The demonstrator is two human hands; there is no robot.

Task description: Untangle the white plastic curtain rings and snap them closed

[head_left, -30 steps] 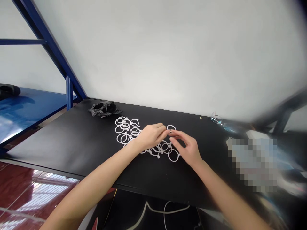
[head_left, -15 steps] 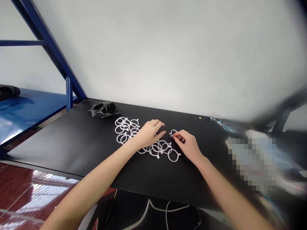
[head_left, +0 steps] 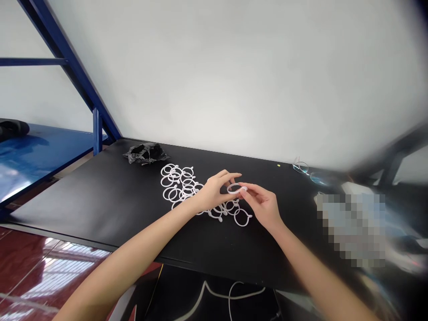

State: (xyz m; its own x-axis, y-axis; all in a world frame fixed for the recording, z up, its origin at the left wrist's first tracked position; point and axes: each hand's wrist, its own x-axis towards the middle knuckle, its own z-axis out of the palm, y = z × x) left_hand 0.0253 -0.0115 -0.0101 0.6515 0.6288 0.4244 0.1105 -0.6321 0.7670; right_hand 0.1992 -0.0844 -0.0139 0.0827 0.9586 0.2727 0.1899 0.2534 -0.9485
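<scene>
A smooth pale wall (head_left: 234,80) rises behind a flat, faintly glossy black table (head_left: 113,191). Across it spreads a loose, overlapping cluster of thin white rings (head_left: 189,191), round with small rounded tabs. Farther back lies a crumpled, shiny black plastic bag (head_left: 147,154); its contents can't be made out. The left hand (head_left: 216,191), partly open, curves beside 1 white ring (head_left: 233,192), its grip unclear; the right hand (head_left: 264,203) pinches that ring near its tab, between the hands.

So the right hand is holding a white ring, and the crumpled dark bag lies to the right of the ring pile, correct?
Not quite: the crumpled dark bag lies to the left of the ring pile, as the head view shows. The right hand does hold a white ring.
</scene>
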